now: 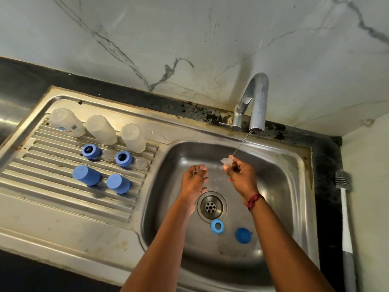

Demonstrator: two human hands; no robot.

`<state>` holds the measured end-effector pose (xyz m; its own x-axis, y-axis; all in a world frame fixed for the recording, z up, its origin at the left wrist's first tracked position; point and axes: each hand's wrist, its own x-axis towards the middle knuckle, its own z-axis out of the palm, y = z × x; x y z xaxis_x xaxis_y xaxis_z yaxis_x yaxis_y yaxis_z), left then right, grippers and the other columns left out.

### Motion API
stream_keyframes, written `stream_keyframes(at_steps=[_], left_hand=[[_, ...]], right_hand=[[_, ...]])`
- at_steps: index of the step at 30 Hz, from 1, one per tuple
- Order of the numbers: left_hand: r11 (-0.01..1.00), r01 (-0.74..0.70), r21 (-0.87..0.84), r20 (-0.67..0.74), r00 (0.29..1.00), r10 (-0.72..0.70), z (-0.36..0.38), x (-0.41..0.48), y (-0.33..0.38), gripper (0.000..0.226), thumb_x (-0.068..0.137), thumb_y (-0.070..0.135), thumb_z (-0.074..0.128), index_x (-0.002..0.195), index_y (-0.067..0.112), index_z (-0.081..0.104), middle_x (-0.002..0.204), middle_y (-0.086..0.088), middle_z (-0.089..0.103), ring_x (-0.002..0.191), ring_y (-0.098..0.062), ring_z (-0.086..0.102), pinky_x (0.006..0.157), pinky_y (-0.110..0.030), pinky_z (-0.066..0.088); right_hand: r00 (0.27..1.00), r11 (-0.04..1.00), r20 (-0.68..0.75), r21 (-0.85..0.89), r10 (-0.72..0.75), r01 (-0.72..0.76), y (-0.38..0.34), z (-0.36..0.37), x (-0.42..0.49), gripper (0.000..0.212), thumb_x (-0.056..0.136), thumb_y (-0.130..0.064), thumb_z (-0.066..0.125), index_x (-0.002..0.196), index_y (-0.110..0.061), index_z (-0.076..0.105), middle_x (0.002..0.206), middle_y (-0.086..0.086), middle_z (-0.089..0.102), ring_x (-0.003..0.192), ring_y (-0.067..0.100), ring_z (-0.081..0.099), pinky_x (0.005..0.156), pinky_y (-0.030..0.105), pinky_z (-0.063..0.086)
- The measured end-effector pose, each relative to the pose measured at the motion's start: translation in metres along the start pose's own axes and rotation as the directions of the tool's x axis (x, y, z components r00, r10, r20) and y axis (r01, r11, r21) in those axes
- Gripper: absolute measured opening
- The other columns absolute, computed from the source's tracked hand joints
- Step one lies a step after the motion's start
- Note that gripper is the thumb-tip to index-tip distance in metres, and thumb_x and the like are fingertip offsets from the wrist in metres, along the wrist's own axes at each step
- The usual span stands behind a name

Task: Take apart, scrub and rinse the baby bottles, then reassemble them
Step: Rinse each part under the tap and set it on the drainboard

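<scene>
Water runs thinly from the faucet [257, 102] onto a clear nipple [227, 161] pinched in the right hand [242, 175] over the sink [294, 165]. Left hand [193, 182] hangs loosely curled, holding nothing. 3 bottles [101, 129] stand inverted on the drainboard [52, 186] — 1 blue ring [217, 226] lies beside the drain [211, 206].

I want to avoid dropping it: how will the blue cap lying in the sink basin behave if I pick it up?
The blue cap is probably light, being small plastic. It lies in a wet sink, so likely slippery. Its rounded shape suggests it may roll if nudged.
</scene>
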<state>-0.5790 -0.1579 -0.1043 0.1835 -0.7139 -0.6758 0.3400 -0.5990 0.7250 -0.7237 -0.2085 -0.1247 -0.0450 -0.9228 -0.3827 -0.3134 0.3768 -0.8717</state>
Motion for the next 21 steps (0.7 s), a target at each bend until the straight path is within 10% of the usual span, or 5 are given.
stream_keyframes(at_steps=[7,21], left_hand=[[1.000,-0.016,0.016,0.014,1.000,0.016,0.001,-0.001,-0.001,0.028,0.100,0.028,0.055,0.126,0.018,0.057,0.121,-0.002,0.065,0.110,-0.015,0.062,0.087,-0.035,0.050],[0.999,0.014,-0.029,-0.023,1.000,-0.015,-0.012,-0.001,-0.009,0.021,0.099,0.025,0.057,0.119,0.019,0.061,0.116,-0.002,0.067,0.107,-0.016,0.064,0.088,-0.036,0.052]], right_hand=[[0.989,0.987,0.132,-0.141,-0.064,0.083,-0.008,-0.011,0.001,0.035,0.099,-0.021,0.057,0.131,-0.007,0.060,0.118,-0.007,0.063,0.083,0.006,0.060,0.058,0.017,0.053],[0.998,0.948,-0.031,0.314,-0.052,0.059,-0.023,-0.008,0.001,0.015,0.086,-0.012,0.073,0.099,-0.021,0.073,0.093,-0.008,0.074,0.086,0.009,0.069,0.064,0.021,0.057]])
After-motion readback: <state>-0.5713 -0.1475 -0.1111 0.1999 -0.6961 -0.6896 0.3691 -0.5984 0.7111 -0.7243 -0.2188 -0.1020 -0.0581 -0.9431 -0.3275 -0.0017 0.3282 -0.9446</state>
